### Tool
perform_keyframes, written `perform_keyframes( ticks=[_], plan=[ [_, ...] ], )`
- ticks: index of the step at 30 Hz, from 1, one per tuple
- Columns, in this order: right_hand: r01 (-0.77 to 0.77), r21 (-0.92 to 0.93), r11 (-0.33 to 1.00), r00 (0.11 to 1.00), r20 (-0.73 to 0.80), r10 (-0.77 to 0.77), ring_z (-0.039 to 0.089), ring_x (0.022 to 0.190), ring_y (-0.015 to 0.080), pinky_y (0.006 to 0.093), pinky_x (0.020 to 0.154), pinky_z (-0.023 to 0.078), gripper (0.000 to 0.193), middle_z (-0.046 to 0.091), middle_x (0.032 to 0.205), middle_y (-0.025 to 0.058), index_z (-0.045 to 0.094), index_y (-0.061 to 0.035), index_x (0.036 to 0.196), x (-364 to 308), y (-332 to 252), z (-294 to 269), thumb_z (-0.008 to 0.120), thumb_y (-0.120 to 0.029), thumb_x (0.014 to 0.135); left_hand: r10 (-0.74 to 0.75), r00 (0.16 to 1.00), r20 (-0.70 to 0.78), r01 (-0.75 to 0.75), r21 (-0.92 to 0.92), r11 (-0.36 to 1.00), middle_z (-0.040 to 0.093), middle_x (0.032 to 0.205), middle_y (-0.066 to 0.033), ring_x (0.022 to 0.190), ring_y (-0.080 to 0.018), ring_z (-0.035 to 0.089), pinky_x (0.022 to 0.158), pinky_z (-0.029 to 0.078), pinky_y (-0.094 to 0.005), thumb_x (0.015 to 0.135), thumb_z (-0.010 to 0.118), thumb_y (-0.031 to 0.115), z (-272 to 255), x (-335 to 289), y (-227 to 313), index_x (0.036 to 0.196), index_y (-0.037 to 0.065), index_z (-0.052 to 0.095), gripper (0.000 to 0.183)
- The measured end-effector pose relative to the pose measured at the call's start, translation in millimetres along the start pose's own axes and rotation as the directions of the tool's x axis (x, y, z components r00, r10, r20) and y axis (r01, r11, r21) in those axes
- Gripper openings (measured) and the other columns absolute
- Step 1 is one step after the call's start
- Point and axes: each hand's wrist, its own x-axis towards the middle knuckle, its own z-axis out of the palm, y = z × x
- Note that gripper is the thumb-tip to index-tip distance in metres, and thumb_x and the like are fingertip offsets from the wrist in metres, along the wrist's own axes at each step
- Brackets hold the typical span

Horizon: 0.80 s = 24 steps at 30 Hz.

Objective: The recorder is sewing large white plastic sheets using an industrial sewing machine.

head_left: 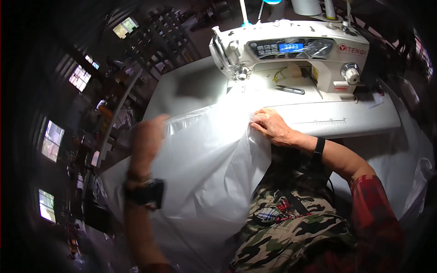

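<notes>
Standing at the back: a white sewing machine [291, 32] on the worktop [182, 86], its blue display lit, with a thread cone [306, 7] at the far edge.
Under the machine's arm: thread snips [291, 90], lying well inside the front edge.
Front edge, right part: a printed scale [330, 122], near the right hand.
Needle end: the machine's head stands just beyond the sheet; strong lamp glare washes out the area between, so contact there cannot be told.
White sheet: the thin, shiny white sheet [195, 168] lies over the left part of the worktop's front edge and hangs toward the lap, creased below the right hand.
Lap: camouflage cloth [296, 232], beside the hanging sheet.
Beyond the left edge: a dim room with bright windows [53, 141].
Right hand: the right hand [273, 127] has its fingers together, clamped on the sheet's upper right edge, where folds gather.
Left hand: the left hand [149, 139], above a black wrist device [148, 192], is at the sheet's upper left corner; blur hides whether its fingers are apart or gripping.
</notes>
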Motion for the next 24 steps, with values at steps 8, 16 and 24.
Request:
perform_keyframes(
  ticks=[8, 16, 24],
  plan=[
    [0.048, 0.012, 0.999, 0.997, 0.058, -0.049, 0.059, 0.105, 0.0297, 0.0433, 0.097, 0.042, 0.016, 0.068, 0.108, 0.0121, 0.071, -0.0057, 0.093, -4.9, -0.6, -4.8, 0.063, -0.019, 0.09, 0.097, 0.959, -0.265, -0.164, -0.242, 0.956, 0.062, 0.118, -0.0179, 0.107, -0.037, 0.057, 0.092, 0.047, -0.0432, 0.089, 0.066, 0.025, 161.8, 67.1, 126.6, 0.12, 0.001, 0.059, 0.04],
    [0.189, 0.054, 0.98, 0.825, 0.532, -0.189, 0.065, 0.092, 0.0365, 0.0439, 0.083, 0.052, 0.061, 0.067, 0.108, 0.0175, 0.041, -0.0132, 0.145, -10.8, -23.1, -113.0, 0.066, -0.015, 0.09, 0.08, 0.919, -0.387, -0.221, -0.336, 0.915, 0.062, 0.121, -0.0193, 0.113, -0.0362, 0.055, 0.1, 0.043, -0.0413, 0.087, 0.072, 0.028, 210.5, 69.9, 110.6, 0.124, -0.001, 0.058, 0.049],
    [0.044, -0.764, 0.644, -0.182, 0.627, 0.757, 0.069, 0.073, 0.0331, 0.0454, 0.067, 0.052, 0.043, 0.07, 0.075, 0.0122, 0.065, -0.0056, 0.111, -46.2, -135.4, -259.0, 0.07, -0.041, 0.087, 0.092, 0.944, -0.316, -0.191, -0.295, 0.936, 0.06, 0.125, -0.0207, 0.119, -0.0337, 0.053, 0.102, 0.043, -0.0406, 0.089, 0.069, 0.036, 215.8, 74.3, 103.3, 0.13, -0.001, 0.056, 0.056]
  ],
)
